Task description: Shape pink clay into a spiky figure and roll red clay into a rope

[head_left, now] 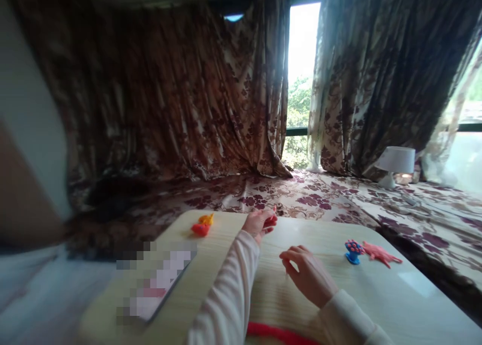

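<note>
My left hand (259,223) reaches over the far edge of the pale table (233,284), its fingers curled. A small reddish bit shows at its fingertips, too small to name. My right hand (307,270) hangs over the middle of the table with fingers bent and thumb and forefinger close together. Whether a thin pale bit below them is a held thing, I cannot tell. To the right stand a blue cup-like figure (353,254) with pink dots on top and a pink animal-shaped figure (381,254). A red lump (201,229) and a yellow lump (206,218) lie at the far left.
A flat, blurred-out pinkish thing (163,284) lies on the table's left side. A curved red strip (282,332) crosses the near edge. Beyond are a flower-patterned cover (312,199), a white lamp (397,160) and patterned curtains (211,94) around a window.
</note>
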Action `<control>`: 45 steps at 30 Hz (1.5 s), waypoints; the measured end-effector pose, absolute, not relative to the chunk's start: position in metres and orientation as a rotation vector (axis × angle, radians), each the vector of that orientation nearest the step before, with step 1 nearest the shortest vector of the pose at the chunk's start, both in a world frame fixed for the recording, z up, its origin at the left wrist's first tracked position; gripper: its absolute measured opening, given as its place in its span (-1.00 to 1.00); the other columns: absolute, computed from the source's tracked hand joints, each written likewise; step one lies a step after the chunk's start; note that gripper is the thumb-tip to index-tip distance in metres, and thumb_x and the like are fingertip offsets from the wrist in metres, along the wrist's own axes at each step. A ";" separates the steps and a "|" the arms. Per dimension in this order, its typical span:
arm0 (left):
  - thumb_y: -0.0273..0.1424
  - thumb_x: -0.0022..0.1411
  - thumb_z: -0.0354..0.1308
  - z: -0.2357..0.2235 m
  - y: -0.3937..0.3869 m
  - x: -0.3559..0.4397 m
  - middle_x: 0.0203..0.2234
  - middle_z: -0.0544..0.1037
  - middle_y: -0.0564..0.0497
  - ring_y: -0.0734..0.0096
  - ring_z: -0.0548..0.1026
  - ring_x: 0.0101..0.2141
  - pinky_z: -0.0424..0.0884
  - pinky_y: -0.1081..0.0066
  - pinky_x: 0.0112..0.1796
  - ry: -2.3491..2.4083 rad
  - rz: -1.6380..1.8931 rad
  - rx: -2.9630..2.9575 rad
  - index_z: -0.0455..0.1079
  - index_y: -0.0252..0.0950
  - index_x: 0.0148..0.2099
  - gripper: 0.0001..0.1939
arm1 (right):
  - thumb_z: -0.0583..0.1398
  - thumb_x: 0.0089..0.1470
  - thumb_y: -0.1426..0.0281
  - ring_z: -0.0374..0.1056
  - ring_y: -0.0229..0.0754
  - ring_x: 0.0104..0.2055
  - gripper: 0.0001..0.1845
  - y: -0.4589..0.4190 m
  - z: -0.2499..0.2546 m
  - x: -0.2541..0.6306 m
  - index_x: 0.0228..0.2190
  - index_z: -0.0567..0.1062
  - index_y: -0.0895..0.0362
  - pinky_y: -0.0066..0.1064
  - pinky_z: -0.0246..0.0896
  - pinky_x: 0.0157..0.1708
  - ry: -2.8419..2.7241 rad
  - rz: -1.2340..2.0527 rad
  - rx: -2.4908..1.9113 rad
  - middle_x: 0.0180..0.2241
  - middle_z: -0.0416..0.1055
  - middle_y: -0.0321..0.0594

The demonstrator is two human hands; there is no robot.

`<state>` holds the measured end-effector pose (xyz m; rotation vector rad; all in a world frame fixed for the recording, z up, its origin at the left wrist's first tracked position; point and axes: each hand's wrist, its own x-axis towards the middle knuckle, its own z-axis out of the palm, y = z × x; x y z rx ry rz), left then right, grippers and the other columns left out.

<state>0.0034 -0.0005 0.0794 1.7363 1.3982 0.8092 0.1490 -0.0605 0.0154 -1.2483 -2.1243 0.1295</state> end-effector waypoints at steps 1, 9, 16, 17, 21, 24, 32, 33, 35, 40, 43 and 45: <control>-0.32 0.23 0.07 0.085 0.006 0.007 -0.06 0.41 -0.08 0.27 0.45 -0.17 0.42 0.15 -0.20 1.367 0.804 1.722 0.28 -0.30 0.02 -0.67 | 0.06 0.08 0.50 0.39 -0.07 -0.34 -0.76 -0.058 0.016 0.151 -0.41 0.54 0.12 -0.29 0.28 -0.34 -2.086 0.121 -1.244 -0.45 0.48 -0.17; -0.32 0.22 0.08 0.064 -0.015 -0.029 -0.19 0.47 -0.03 0.33 0.47 -0.26 0.44 0.23 -0.26 1.143 0.579 1.755 0.34 -0.34 -0.09 -0.74 | 0.11 0.07 0.49 0.40 -0.19 -0.24 -0.70 -0.062 0.021 0.144 -0.13 0.42 0.05 -0.41 0.31 -0.24 -1.896 0.192 -1.113 -0.22 0.46 -0.20; -0.43 0.01 0.19 0.047 -0.032 -0.047 -0.62 0.42 0.13 0.49 0.35 -0.48 0.27 0.44 -0.37 0.995 0.594 1.629 0.46 -0.39 -0.45 -0.90 | 0.14 0.06 0.53 0.36 -0.23 -0.38 -0.86 -0.073 0.018 0.126 -0.41 0.48 0.09 -0.44 0.25 -0.36 -1.937 0.339 -1.068 -0.43 0.43 -0.25; -0.40 0.00 0.20 0.045 -0.033 -0.047 -0.60 0.43 0.11 0.48 0.35 -0.47 0.26 0.43 -0.36 0.984 0.591 1.612 0.48 -0.38 -0.43 -0.87 | 0.15 0.06 0.53 0.36 -0.23 -0.38 -0.87 -0.074 0.017 0.126 -0.41 0.48 0.09 -0.44 0.24 -0.36 -1.940 0.347 -1.077 -0.43 0.43 -0.25; -0.29 -0.02 0.24 0.037 -0.036 -0.047 -0.51 0.50 0.04 0.41 0.37 -0.41 0.26 0.40 -0.31 0.965 0.606 1.545 0.50 -0.39 -0.36 -0.76 | 0.17 0.00 0.59 0.35 -0.22 -0.36 -0.83 -0.075 0.014 0.127 -0.38 0.47 0.09 -0.44 0.24 -0.35 -1.946 0.373 -1.094 -0.40 0.43 -0.25; -0.26 0.02 0.21 0.032 -0.039 -0.045 -0.50 0.50 0.04 0.42 0.36 -0.42 0.26 0.43 -0.32 0.954 0.627 1.504 0.49 -0.37 -0.38 -0.75 | 0.17 -0.01 0.60 0.35 -0.21 -0.33 -0.78 -0.075 0.014 0.126 -0.33 0.47 0.07 -0.43 0.23 -0.33 -1.966 0.399 -1.078 -0.37 0.44 -0.25; -0.24 0.04 0.20 0.031 -0.042 -0.041 -0.56 0.45 0.07 0.46 0.32 -0.45 0.24 0.47 -0.37 0.984 0.646 1.463 0.48 -0.37 -0.41 -0.74 | 0.12 0.13 0.47 0.32 -0.22 -0.35 -0.87 -0.078 0.017 0.127 -0.36 0.46 0.05 -0.43 0.20 -0.36 -2.017 0.381 -1.101 -0.39 0.41 -0.26; -0.23 0.04 0.19 0.031 -0.042 -0.042 -0.57 0.44 0.08 0.46 0.32 -0.46 0.23 0.47 -0.38 0.989 0.645 1.464 0.47 -0.37 -0.42 -0.74 | 0.11 0.14 0.47 0.32 -0.22 -0.35 -0.86 -0.079 0.017 0.127 -0.36 0.46 0.04 -0.43 0.20 -0.35 -2.016 0.381 -1.102 -0.39 0.40 -0.26; -0.22 0.04 0.18 0.030 -0.042 -0.042 -0.59 0.42 0.08 0.46 0.31 -0.48 0.23 0.46 -0.40 0.997 0.641 1.471 0.47 -0.37 -0.43 -0.73 | 0.10 0.13 0.49 0.32 -0.22 -0.35 -0.84 -0.080 0.018 0.126 -0.37 0.46 0.05 -0.43 0.20 -0.35 -2.006 0.387 -1.108 -0.40 0.40 -0.26; -0.25 0.05 0.14 0.026 -0.046 -0.040 -0.58 0.43 0.05 0.42 0.34 -0.48 0.26 0.44 -0.40 1.035 0.661 1.536 0.43 -0.35 -0.45 -0.75 | 0.10 0.01 0.56 0.29 -0.23 -0.43 -0.84 -0.081 0.017 0.122 -0.47 0.42 0.10 -0.43 0.19 -0.42 -1.967 0.353 -1.151 -0.49 0.36 -0.26; -0.34 0.04 0.12 0.027 -0.050 -0.038 -0.56 0.44 0.03 0.38 0.37 -0.46 0.29 0.42 -0.38 1.117 0.719 1.627 0.41 -0.33 -0.47 -0.84 | 0.10 0.00 0.55 0.28 -0.23 -0.46 -0.86 -0.080 0.017 0.126 -0.51 0.39 0.11 -0.41 0.18 -0.44 -1.957 0.330 -1.195 -0.52 0.34 -0.28; -0.40 0.04 0.09 0.028 -0.052 -0.037 -0.59 0.43 0.04 0.38 0.38 -0.47 0.29 0.42 -0.39 1.185 0.760 1.698 0.39 -0.31 -0.50 -0.86 | 0.10 0.03 0.52 0.28 -0.23 -0.46 -0.87 -0.078 0.018 0.131 -0.50 0.38 0.11 -0.40 0.19 -0.43 -1.940 0.313 -1.221 -0.52 0.33 -0.28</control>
